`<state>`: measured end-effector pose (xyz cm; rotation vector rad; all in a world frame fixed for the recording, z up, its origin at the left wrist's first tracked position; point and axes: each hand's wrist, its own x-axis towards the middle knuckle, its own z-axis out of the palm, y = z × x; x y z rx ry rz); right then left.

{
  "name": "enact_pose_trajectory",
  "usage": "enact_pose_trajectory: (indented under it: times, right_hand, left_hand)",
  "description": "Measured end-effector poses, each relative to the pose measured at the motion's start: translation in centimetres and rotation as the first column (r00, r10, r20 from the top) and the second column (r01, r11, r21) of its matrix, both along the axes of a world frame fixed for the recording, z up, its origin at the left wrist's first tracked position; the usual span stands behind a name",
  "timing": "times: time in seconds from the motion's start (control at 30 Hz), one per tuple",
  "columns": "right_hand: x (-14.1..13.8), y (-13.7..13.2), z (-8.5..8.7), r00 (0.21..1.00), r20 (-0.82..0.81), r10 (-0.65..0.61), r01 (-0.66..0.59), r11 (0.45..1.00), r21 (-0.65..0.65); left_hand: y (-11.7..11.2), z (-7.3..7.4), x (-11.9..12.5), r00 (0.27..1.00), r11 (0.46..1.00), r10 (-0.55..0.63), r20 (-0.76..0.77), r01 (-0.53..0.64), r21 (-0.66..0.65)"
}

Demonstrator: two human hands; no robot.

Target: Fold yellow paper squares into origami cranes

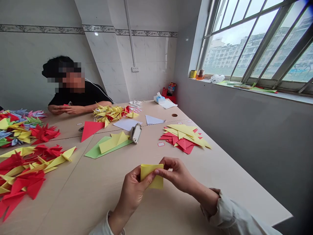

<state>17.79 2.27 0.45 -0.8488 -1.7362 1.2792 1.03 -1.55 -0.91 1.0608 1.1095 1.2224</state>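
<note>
1 folded yellow paper square (151,176) is held over the tabletop (97,209), grasped by both hands: the left hand (133,192) pinches its left side, and the right hand (176,174) pinches its top edge. Ahead right lies a pile of red and yellow paper (184,138); ahead left, a yellow fold on green paper (107,147). Farther left spreads a heap of folded paper shapes (24,173). A seated person (73,94) sits across the tabletop.

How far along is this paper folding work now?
Done: a heap of folded red and yellow paper birds at the table's left. In hand: a yellow paper piece, held by the left hand and right hand. Still left: loose yellow and green sheets and a red-yellow pile.
</note>
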Motion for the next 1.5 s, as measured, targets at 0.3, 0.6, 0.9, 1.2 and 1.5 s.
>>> enact_pose_trajectory:
  times: [0.3, 0.6, 0.9, 1.2, 1.5]
  right_hand:
    - [0.6, 1.2, 0.3, 0.979, -0.185, -0.084, 0.063, 0.991, -0.119]
    - [0.1, 1.0, -0.4, 0.974, -0.163, -0.159, 0.153, 0.987, -0.054]
    - [-1.0, -0.1, -1.2, 0.987, -0.097, -0.132, 0.131, 0.991, -0.02]
    - [-1.3, 0.0, -1.4, 0.985, -0.089, -0.145, 0.145, 0.989, -0.01]
    - [-1.5, 0.2, -1.0, 0.974, -0.22, -0.049, 0.009, 0.984, -0.18]
  left_hand:
    - [0.7, 0.4, -0.3, 0.988, 0.992, 0.119, -0.095, -0.122, -0.024]
    - [0.9, 0.8, 0.1, 0.992, 0.993, 0.107, -0.06, -0.104, 0.05]
    - [0.7, 0.2, 0.2, 0.982, 0.988, 0.151, 0.111, -0.152, -0.008]
    - [0.7, 0.3, 0.2, 0.98, 0.978, 0.195, 0.048, -0.198, 0.065]
    - [0.9, 0.6, -0.6, 0.887, 0.91, 0.344, -0.309, -0.234, 0.341]
